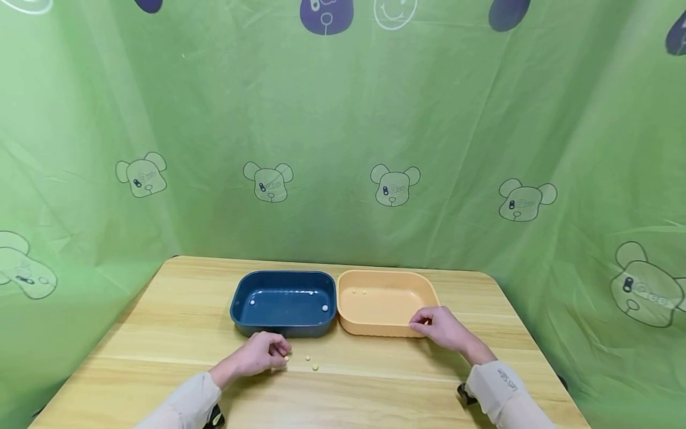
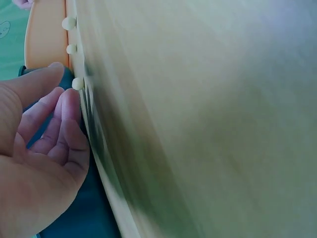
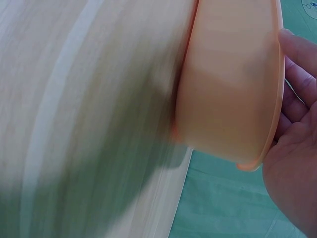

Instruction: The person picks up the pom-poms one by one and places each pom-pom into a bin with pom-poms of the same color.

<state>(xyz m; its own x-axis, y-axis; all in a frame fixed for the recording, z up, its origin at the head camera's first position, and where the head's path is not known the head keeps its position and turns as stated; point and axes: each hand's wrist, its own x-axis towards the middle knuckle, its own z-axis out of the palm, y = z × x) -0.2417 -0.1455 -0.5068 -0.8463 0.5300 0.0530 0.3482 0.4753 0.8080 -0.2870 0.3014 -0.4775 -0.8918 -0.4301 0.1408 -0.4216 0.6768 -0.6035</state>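
My left hand (image 1: pixel 259 353) is low over the table in front of the dark blue tray (image 1: pixel 284 326), thumb and fingers bent with a gap between them. A small pale yellow ball (image 2: pixel 78 83) lies just beyond its fingertips. Two more yellow balls, one nearer (image 1: pixel 308 358) and one farther right (image 1: pixel 315 367), rest on the tabletop. At the front right corner of the orange tray (image 1: pixel 370 326) is my right hand (image 1: pixel 442 328), its thumb tip at the rim in the right wrist view. Its other fingertips are hidden behind that rim, so any grip is unclear.
White balls (image 1: pixel 324 308) lie apart inside the blue tray, and two tiny yellowish balls (image 1: pixel 364 292) are in the orange tray. The trays stand side by side on the wooden table (image 1: pixel 364 393). A green curtain (image 1: pixel 332 226) hangs behind and at both sides.
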